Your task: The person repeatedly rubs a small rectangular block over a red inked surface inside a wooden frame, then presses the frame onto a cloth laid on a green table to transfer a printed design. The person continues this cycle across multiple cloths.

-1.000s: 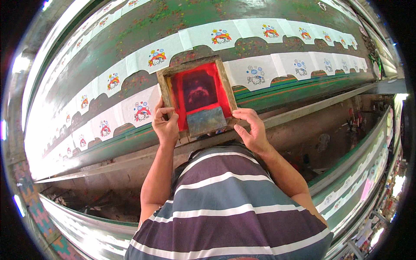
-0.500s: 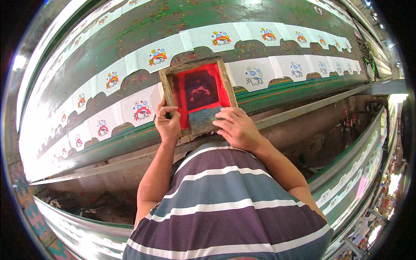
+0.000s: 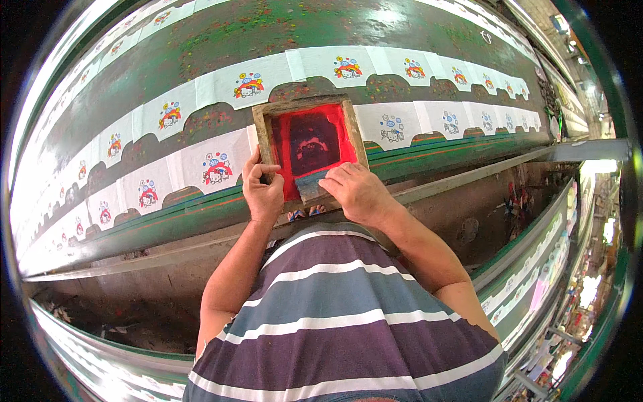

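Observation:
A wooden screen-printing frame [image 3: 262, 137] lies over a white cloth piece in the near row, its mesh dark in the middle and bordered with wet-looking red ink [image 3: 284, 151]. My left hand [image 3: 264, 194] is closed on the frame's near left side, thumb and fingers bent together. Across the frame's near end rests a flat blue-grey squeegee [image 3: 308, 187]. The fingers of my right hand [image 3: 358, 194] are bent together at its right part, partly hiding it. Left of the frame, a cloth piece [image 3: 218, 167] bears a print with red; to the right, a piece [image 3: 392, 127] shows blue and dark outlines without red.
The long green table [image 3: 375, 30] is speckled with paint and carries rows of white pieces with scalloped edges. A pale rail [image 3: 462, 177] runs along its near side. Behind me stands another table with printed pieces [image 3: 522, 285]. My feet [image 3: 307, 213] show below the frame.
My right hand has shifted slightly left, and its fingers, more spread before, are now drawn together at the squeegee. The left hand keeps its hold, and the view has tilted a little.

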Tool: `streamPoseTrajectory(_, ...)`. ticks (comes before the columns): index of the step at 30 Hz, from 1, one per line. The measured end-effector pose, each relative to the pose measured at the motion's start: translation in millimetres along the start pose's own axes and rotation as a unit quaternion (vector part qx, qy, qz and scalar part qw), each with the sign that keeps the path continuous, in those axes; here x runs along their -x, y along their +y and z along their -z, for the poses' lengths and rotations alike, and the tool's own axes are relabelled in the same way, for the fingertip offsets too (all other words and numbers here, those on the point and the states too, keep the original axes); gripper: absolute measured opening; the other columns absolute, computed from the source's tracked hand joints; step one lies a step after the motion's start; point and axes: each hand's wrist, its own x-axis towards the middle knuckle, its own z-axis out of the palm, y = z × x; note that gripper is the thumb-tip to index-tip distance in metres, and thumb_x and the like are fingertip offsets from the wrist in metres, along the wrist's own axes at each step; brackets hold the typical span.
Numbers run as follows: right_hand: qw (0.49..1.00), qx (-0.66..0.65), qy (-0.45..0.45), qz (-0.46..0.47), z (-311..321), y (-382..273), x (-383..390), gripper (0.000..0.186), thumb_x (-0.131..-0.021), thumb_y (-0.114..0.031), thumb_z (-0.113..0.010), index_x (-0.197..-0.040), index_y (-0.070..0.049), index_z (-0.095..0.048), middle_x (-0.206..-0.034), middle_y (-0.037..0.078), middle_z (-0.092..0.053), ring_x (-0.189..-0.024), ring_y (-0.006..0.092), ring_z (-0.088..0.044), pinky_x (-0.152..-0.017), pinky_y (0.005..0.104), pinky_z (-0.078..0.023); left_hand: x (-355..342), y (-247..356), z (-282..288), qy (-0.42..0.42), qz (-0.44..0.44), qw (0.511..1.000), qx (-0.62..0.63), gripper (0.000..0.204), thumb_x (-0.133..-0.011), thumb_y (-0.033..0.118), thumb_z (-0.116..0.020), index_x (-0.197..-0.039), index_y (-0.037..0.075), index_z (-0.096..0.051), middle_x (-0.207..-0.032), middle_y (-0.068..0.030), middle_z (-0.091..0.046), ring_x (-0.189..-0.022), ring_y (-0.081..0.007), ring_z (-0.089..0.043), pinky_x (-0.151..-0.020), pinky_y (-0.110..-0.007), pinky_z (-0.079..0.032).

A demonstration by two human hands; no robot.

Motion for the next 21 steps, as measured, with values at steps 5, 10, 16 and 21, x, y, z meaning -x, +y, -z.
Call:
streamPoseTrajectory(5,0.997,-0.055,-0.054,0.013,21.6,30.4,-25.9,0.032,-0.091,0.002,-0.069,-0.121,-0.001,-0.080,-0.113,0.016,-0.076,-0.114,0.0398,-0.073,-0.102,0.0502,-0.059,-3.3,-3.7,-3.7,0.015,0.037,0.997,0.070,0.016,-0.098,-0.004,-0.075,-0.108,0.005,-0.083,-0.165,-0.0258,-0.065,-0.154,-0.0361,-0.061,-0.127,-0.045,-0.047)
streamPoseTrajectory(10,0.998,-0.060,-0.013,0.001,17.2,66.3,-67.2,0.032,-0.094,0.006,-0.068,-0.123,0.000,-0.081,-0.114,0.020,-0.078,-0.114,0.0429,-0.074,-0.105,0.0524,-0.059,-8.7,-5.8,1.5,-0.002,0.008,0.999,0.043,0.018,-0.102,-0.007,-0.074,-0.113,0.005,-0.083,-0.166,-0.0230,-0.065,-0.147,-0.0324,-0.067,-0.122,-0.041,-0.053)
streamPoseTrajectory(16,0.999,-0.019,0.009,-0.036,8.6,95.2,-114.2,0.038,-0.094,0.008,-0.064,-0.128,0.000,-0.081,-0.120,0.020,-0.078,-0.122,0.0422,-0.074,-0.110,0.0529,-0.059,-20.2,4.9,8.6,-0.030,0.080,0.993,0.077,0.021,-0.100,-0.009,-0.076,-0.113,0.005,-0.083,-0.165,-0.0211,-0.064,-0.147,-0.0287,-0.067,-0.117,-0.038,-0.056)
streamPoseTrajectory(21,0.999,-0.029,0.035,-0.029,-1.6,100.8,-114.1,0.040,-0.093,0.006,-0.063,-0.128,-0.004,-0.082,-0.120,0.018,-0.079,-0.120,0.0424,-0.074,-0.109,0.0548,-0.058,-19.8,10.8,9.5,-0.038,0.097,0.993,0.053,0.019,-0.100,-0.009,-0.077,-0.110,0.005,-0.084,-0.166,-0.0198,-0.063,-0.144,-0.0279,-0.068,-0.116,-0.038,-0.057)
